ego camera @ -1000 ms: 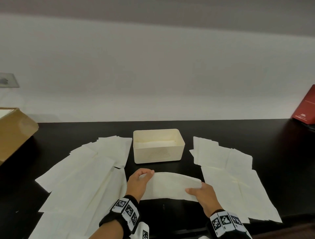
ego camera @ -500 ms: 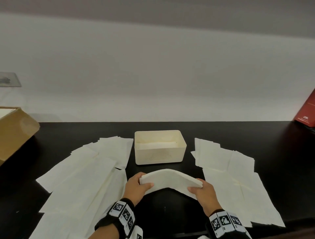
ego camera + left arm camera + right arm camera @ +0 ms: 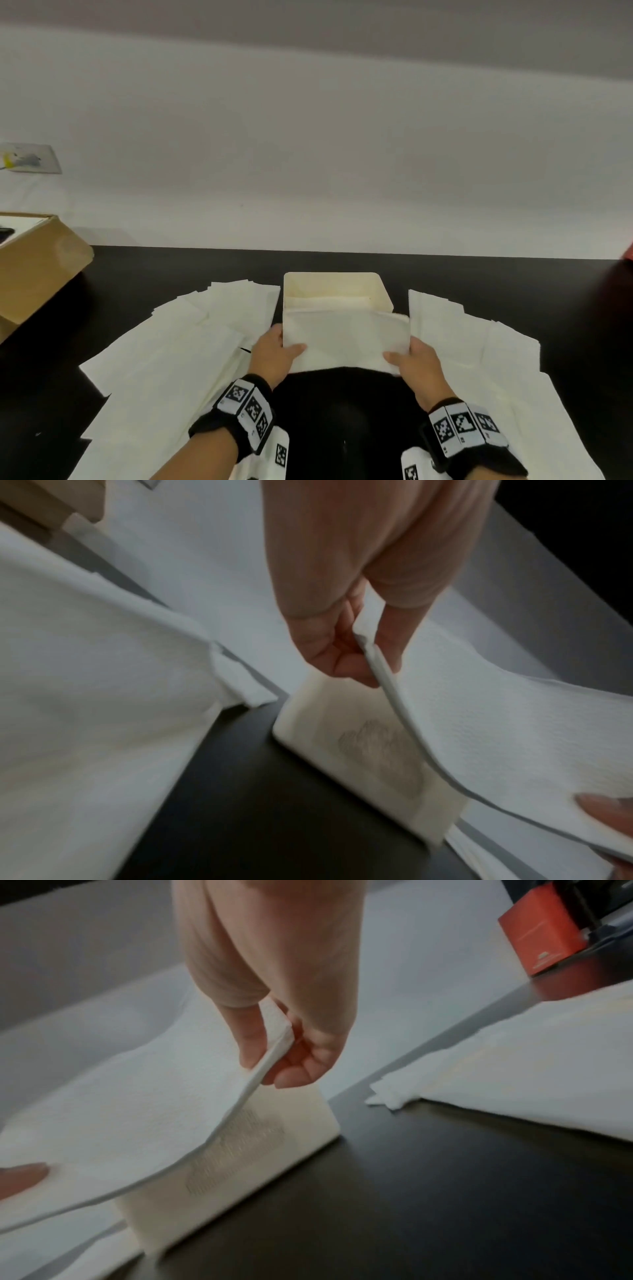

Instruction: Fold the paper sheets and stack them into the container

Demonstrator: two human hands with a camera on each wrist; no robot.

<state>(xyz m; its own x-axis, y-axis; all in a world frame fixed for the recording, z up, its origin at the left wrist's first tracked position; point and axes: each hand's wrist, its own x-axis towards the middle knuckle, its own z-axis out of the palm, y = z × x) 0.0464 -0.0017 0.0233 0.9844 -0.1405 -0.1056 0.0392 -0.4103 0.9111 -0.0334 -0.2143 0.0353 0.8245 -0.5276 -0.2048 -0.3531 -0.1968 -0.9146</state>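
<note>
**Folded sheet held at the container**

The left hand (image 3: pixel 274 353) and right hand (image 3: pixel 416 359) each pinch an end of the folded sheet (image 3: pixel 346 337), fingers grasping it above the desk (image 3: pixel 342 411), its far edge over the container (image 3: pixel 334 286) rim.

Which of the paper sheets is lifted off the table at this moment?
Only the folded sheet held between the left hand and right hand, in front of the container. The other sheets lie flat.

Black wristbands (image 3: pixel 236 418) on both wrists, ringed with white blocks bearing black square-pattern markers; hands bare.
</note>
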